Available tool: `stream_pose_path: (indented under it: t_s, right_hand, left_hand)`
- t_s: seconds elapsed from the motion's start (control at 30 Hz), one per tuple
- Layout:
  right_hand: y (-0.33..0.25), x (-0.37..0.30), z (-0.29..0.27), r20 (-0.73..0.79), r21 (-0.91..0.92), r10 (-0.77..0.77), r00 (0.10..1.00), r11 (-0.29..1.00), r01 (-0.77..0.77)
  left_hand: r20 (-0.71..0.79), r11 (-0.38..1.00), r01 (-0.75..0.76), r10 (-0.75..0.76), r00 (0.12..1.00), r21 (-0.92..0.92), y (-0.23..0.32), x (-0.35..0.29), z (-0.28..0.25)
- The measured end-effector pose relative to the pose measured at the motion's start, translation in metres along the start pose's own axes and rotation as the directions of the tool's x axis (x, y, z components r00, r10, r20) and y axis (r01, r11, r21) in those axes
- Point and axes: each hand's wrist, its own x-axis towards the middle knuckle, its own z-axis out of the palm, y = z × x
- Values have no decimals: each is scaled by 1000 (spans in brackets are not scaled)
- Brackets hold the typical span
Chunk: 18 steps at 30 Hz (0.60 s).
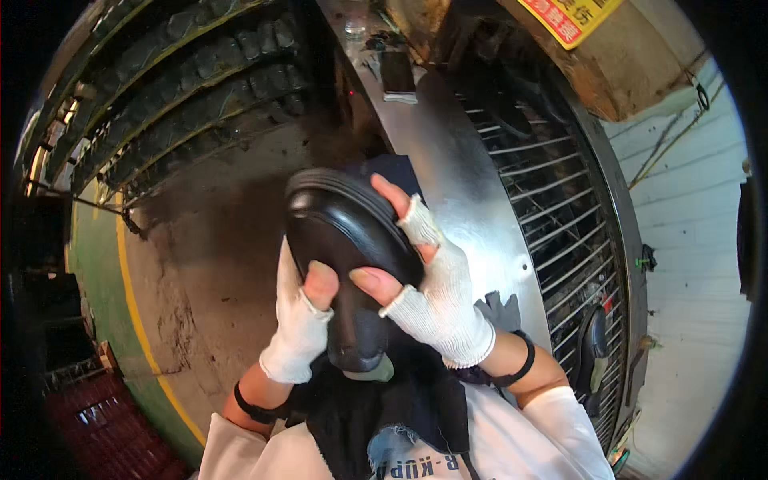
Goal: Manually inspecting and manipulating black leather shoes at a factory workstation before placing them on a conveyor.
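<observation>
A black shoe point(320, 240) is in front of my chest, its ridged sole rim and rounded toe pointing away from me. My left hand point(300, 320), in a white fingerless glove, grips its left side, thumb lying on the upper. Round the right side, my right hand point(436, 292), gloved the same way, holds the shoe with its thumb on the upper and fingers along the sole edge. A pale green piece point(382, 370) shows at the shoe's near end. Most of my left fingers are hidden behind the shoe.
On the right, a metal ledge point(472, 184) runs beside a rack of metal bars point(560, 200), where another dark shoe point(593, 336) rests. A dark phone-like object point(398, 72) lies on the ledge's far end. Shelves of dark items point(216, 72) stand at far left.
</observation>
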Motion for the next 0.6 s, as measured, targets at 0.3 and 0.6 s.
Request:
stream_pose_path:
  t_s: [0.3,0.6]
  right_hand:
    - [46,-26,13,296,485,309,904,767,-420]
    - [50,6,19,540,741,366,758,220,-634]
  left_hand:
    - [218,761,-446,390,895,472,60,31,-9]
    - [516,732,-588,375,770,345,73,81,-26]
